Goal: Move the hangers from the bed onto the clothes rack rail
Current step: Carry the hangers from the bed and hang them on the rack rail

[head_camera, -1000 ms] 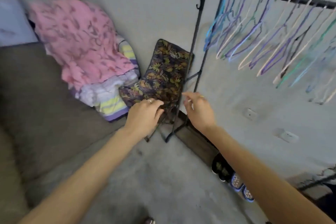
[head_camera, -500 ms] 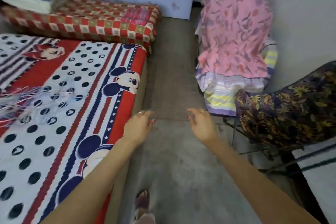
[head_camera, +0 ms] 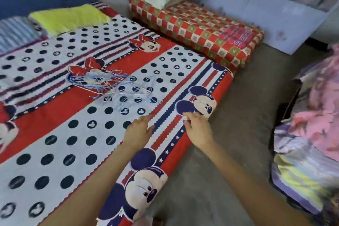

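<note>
Left hand [head_camera: 138, 132], right hand [head_camera: 198, 128] outstretched, fingers relaxed, empty.

Single head view, looking forward and down. Stands beside the bed [head_camera: 55, 134], near its long edge.

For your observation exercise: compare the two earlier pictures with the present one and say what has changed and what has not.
The view swung from the clothes rack to the bed. Both hands left the rack's frame and now reach over the bed's edge toward the pile of hangers. Unchanged: left hand and right hand are open and empty; the hangers lie untouched.
</note>
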